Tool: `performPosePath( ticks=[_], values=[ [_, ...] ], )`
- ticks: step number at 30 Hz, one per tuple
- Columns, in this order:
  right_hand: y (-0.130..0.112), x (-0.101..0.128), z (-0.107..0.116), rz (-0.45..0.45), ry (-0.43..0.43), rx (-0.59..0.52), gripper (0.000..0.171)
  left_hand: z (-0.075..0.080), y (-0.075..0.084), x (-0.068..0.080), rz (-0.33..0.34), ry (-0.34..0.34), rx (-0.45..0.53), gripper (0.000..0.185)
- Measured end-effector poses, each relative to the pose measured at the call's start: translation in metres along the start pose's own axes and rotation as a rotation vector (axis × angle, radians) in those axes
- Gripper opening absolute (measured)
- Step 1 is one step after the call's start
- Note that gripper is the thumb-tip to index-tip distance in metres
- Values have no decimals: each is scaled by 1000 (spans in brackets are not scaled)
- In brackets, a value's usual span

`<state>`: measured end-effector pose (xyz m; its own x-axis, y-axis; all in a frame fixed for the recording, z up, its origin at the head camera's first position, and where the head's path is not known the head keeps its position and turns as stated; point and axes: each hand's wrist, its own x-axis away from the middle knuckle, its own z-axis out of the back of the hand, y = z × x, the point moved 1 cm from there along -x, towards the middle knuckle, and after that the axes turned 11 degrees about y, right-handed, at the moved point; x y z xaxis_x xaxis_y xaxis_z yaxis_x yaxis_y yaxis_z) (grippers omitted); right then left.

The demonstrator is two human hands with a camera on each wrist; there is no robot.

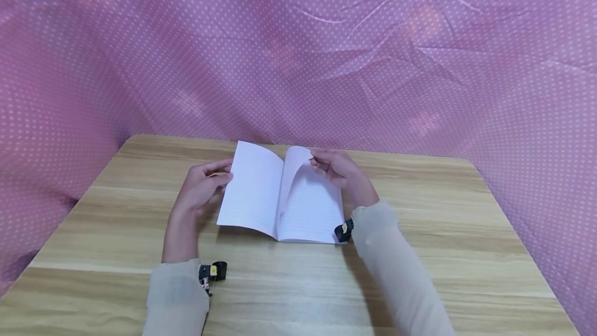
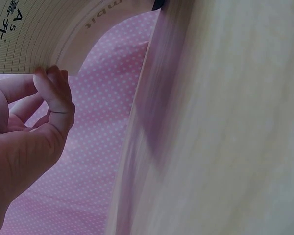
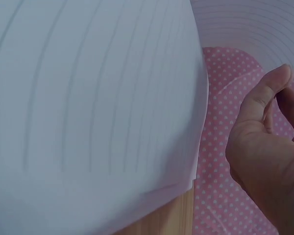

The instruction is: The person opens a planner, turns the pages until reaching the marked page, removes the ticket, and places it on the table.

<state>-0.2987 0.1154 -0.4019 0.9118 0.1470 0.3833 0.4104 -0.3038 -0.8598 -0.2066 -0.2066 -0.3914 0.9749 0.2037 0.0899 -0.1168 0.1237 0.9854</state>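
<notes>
Left hand (image 1: 201, 185) gripping notebook (image 1: 254, 196) edge, right hand (image 1: 340, 172) pinching page (image 1: 295, 170).

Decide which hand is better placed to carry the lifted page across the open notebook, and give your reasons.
Right. The right hand already pinches the curled page, while the left hand holds the notebook's left edge.

A lined notebook (image 1: 280, 201) lies open on the table, one page (image 1: 296, 167) curled upward.

Open notebook (image 1: 280, 201) fills the gap between left hand (image 1: 202, 185) and right hand (image 1: 342, 170); a raised page (image 1: 296, 167) curls up beside the right fingers. Bare table (image 1: 420, 253) outward of both hands (curtain (image 1: 298, 56) blocks beyond).
</notes>
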Motion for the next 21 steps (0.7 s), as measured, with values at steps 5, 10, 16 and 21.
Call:
performPosePath(
  ticks=[5,10,16,21],
  values=[
    [3,-2,-6,17,-14,-9,12,0,0,1,3,1,-6,44],
    [6,-3,-14,21,-20,-55,12,-1,-1,2,3,1,-12,44],
    [11,-3,-23,38,-41,-93,18,-1,-2,3,-3,0,-19,43],
    [12,-3,-31,32,-61,-134,16,-1,-1,3,-8,1,-24,43]
  ],
)
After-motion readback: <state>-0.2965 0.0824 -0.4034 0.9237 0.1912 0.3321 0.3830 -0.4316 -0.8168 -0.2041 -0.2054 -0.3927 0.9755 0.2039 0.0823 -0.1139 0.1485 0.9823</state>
